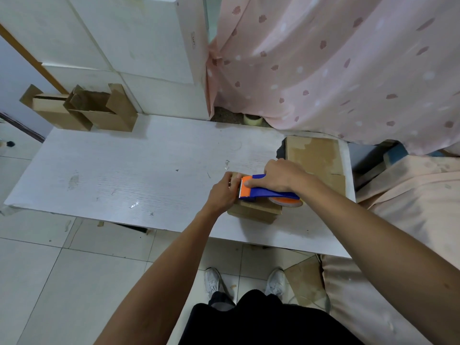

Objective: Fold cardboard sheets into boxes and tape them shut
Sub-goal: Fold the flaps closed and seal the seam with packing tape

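— Well, what do we take in first?

— We start with the pink curtain [323, 58], which hangs across the upper right, and the white desk [124, 170] below it, which stands on a tiled floor [49, 282]. White cabinet panels [124, 33] stand behind the desk on the left.

— And the cardboard?

— We count three lots. Open boxes [87, 113] stand with flaps up at the desk's far left corner, against the panels. Flat cardboard [313, 153] lies at the far right end, its back edge at the curtain's hem. The small box [254, 211] sits near the desk's front edge, toward the right, just in front of that flat cardboard.

— What do we see of the hands?

— The left hand [221, 195] holds the small box at its left end, fingers curled over the top edge. The right hand [281, 175] holds a blue tape dispenser [261, 191], fingers wrapped round its handle. The dispenser lies across the top of the box, its orange toothed end just beside the left hand's fingers. Its tape roll [286, 202] sticks out past the box's right end.

— Anything smaller?

— We make out two white shoes [212, 280] on the tiles in front of the desk, and a pale roll [252, 119] on the floor beyond it, at the foot of the curtain. Whether tape lies on the box we cannot tell, since the dispenser covers its top.
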